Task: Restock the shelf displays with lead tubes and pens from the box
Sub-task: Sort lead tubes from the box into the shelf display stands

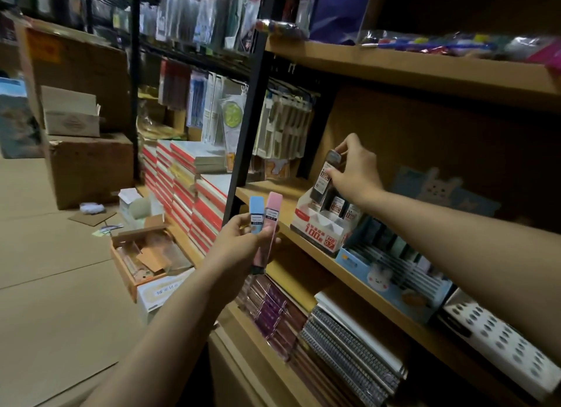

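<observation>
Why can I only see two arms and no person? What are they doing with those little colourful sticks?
The camera sits on the person's head and looks down, so you see only their arms, as if through their eyes. They are in a shop, filling a wooden shelf. The left hand holds two thin tubes of pencil lead, a blue tube and a pink tube. The right hand pinches a dark tube in its fingers, just above a white display box that has more dark tubes standing in it. On the shelf below lie stacked notebooks.
</observation>
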A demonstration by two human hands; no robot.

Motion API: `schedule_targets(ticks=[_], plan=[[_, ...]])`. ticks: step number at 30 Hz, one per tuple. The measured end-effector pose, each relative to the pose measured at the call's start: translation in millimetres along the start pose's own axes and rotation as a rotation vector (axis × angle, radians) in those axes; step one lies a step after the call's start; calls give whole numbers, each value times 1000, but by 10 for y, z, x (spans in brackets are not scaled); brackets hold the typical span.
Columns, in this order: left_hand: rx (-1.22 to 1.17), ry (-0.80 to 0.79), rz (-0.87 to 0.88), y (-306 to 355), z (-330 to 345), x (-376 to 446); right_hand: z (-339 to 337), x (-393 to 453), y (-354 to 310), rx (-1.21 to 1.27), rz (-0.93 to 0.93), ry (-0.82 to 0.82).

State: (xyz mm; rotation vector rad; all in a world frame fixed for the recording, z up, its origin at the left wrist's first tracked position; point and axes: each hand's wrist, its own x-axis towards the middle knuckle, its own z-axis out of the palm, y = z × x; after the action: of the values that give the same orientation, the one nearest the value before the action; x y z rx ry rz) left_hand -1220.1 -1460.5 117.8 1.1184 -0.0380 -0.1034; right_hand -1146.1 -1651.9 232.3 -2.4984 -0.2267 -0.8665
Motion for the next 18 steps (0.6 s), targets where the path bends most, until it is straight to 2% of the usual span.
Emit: schedule_targets(ticks=[8, 14, 18], plan=[[-16, -1, 10, -3, -39, 49, 244, 62, 197, -182, 13, -76], [30, -40, 6, -92, 79, 15, 377, 2, 288, -335, -69, -78], [57, -51, 10, -123, 129, -21, 370, -41, 292, -344, -56, -52]])
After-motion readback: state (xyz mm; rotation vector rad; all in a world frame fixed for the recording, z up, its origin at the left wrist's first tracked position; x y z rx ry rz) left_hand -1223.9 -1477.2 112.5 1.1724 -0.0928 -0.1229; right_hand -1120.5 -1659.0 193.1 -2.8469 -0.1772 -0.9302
